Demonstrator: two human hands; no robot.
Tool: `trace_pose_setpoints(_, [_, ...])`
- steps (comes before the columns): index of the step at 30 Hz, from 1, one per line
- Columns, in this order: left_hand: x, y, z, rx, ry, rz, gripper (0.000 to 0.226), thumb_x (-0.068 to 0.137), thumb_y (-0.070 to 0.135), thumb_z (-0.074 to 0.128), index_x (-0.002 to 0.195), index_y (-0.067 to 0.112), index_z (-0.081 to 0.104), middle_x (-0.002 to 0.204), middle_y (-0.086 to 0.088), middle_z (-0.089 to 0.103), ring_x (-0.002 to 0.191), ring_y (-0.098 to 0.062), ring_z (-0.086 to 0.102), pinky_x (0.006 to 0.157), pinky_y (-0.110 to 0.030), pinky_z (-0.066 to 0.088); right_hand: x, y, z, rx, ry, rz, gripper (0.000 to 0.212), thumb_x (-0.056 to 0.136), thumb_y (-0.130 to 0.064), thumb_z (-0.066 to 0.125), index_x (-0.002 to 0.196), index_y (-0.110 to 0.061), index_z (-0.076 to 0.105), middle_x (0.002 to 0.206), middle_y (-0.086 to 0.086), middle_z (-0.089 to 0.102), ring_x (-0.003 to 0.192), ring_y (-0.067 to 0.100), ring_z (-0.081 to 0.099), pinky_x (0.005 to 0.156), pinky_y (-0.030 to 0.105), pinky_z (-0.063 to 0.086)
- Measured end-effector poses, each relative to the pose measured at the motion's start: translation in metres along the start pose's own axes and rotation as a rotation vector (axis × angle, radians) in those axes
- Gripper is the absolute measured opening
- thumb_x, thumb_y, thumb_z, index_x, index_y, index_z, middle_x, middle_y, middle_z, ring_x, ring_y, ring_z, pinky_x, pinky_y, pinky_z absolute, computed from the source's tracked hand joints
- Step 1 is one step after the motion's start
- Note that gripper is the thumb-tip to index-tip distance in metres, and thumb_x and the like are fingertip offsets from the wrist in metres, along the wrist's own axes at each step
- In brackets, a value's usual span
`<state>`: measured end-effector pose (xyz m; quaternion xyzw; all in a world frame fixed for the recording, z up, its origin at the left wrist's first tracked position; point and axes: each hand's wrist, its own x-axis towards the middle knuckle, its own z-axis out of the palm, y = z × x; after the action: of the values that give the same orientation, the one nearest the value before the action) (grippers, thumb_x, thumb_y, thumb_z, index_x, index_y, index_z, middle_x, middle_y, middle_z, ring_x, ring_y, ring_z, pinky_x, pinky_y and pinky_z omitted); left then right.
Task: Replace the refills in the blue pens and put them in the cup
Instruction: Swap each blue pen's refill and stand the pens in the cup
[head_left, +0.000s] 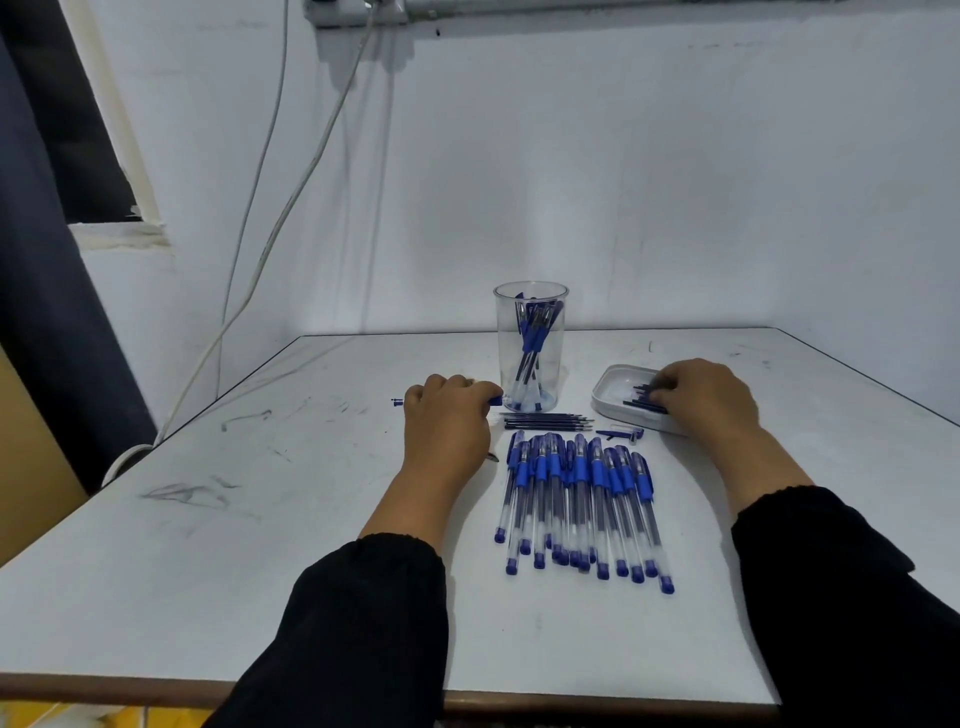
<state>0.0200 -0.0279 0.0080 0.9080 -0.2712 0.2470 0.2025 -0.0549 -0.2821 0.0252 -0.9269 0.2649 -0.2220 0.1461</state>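
**Both hands down, pens lined up at centre**

The fingers of the left hand (447, 415) curl down over a pen (496, 400) lying crosswise on the table (208, 519); its blue ends stick out at 9 and 3 o'clock of the knuckles, so the grip looks closed round it, though the fingertips are hidden. The right hand (709, 397) has its fingers bent into a white tray (613, 379) at 3 o'clock of the cup, tips on the dark refills (641, 402) there; whether they pinch 1 cannot be told.

The clear cup (530, 345) stands upright at 12 o'clock of the layout, between the hands, with several blue pens inside. Just in front of it, toward 6 o'clock, a loose bundle of refills (545, 420) lies flat. At 3 o'clock of that bundle sits a small blue pen part (623, 434), just beside the tray.

Nearer the person, a row of blue pens (576, 509) lies side by side, caps pointing to 12 o'clock, some overlapping.

Black sleeves cover both forearms
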Motion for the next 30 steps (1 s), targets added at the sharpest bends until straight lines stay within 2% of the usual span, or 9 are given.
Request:
trace_pose_setpoints(4, [0.0,0.002,0.001,0.009,-0.012,0.013,0.037,0.097,0.012,0.041,0.122,0.032,0.059,0.112,0.003,0.063,0.11,-0.022,0.045,0.094,-0.035,0.026,0.009,0.019,-0.001,0.048,-0.075,0.138,0.014,0.085,-0.018,0.069,0.098,-0.021,0.073,0.108,0.011,0.066,0.102,0.031,0.059,0.083,0.033,0.047])
trace_pose_setpoints(7, [0.0,0.002,0.001,0.008,-0.017,0.018,0.037,0.097,0.012,0.041,0.123,0.032,0.059,0.112,0.003,0.063,0.11,-0.022,0.046,0.094,-0.035,0.026,0.014,0.024,0.006,0.03,-0.15,0.15,0.009,0.082,-0.02,0.073,0.088,-0.026,0.07,0.108,0.01,0.066,0.1,0.03,0.059,0.083,0.033,0.048])
trace_pose_setpoints(12, [0.0,0.003,0.0,0.005,-0.022,0.018,0.036,0.097,0.013,0.041,0.123,0.032,0.059,0.114,0.003,0.063,0.111,-0.022,0.046,0.095,-0.036,0.026,0.021,0.023,0.012,0.048,-0.187,0.22,0.02,0.083,-0.014,0.066,0.099,-0.023,0.073,0.111,0.01,0.064,0.103,0.03,0.058,0.085,0.032,0.047])
trace_pose_setpoints(15, [-0.001,0.003,0.0,0.008,-0.026,0.02,0.036,0.097,0.014,0.041,0.123,0.032,0.058,0.114,0.003,0.063,0.111,-0.021,0.045,0.095,-0.035,0.026,0.025,0.024,0.014,0.083,-0.189,0.257,0.023,0.084,-0.013,0.064,0.102,-0.022,0.073,0.116,0.012,0.062,0.109,0.032,0.055,0.093,0.037,0.047])
trace_pose_setpoints(23, [-0.001,0.003,0.001,0.005,-0.027,0.027,0.036,0.097,0.013,0.043,0.123,0.032,0.058,0.115,0.004,0.062,0.111,-0.021,0.045,0.094,-0.035,0.026,0.031,0.021,0.014,0.125,-0.219,0.353,0.028,0.084,-0.017,0.067,0.112,-0.016,0.069,0.124,0.018,0.056,0.118,0.034,0.05,0.099,0.041,0.045])
trace_pose_setpoints(27, [-0.001,0.003,0.0,0.012,-0.032,0.03,0.036,0.097,0.013,0.042,0.124,0.032,0.058,0.116,0.004,0.062,0.111,-0.021,0.045,0.095,-0.035,0.026,0.029,0.025,0.016,0.128,-0.186,0.284,0.021,0.085,-0.015,0.063,0.105,-0.014,0.071,0.116,0.016,0.061,0.111,0.033,0.055,0.095,0.04,0.048])
trace_pose_setpoints(30, [-0.001,0.004,0.0,0.015,-0.029,0.038,0.035,0.097,0.014,0.042,0.123,0.031,0.058,0.116,0.003,0.062,0.111,-0.021,0.046,0.094,-0.035,0.027,0.023,0.025,0.017,0.105,-0.139,0.216,0.026,0.086,-0.009,0.06,0.109,-0.017,0.07,0.115,0.015,0.062,0.112,0.033,0.053,0.096,0.039,0.047])
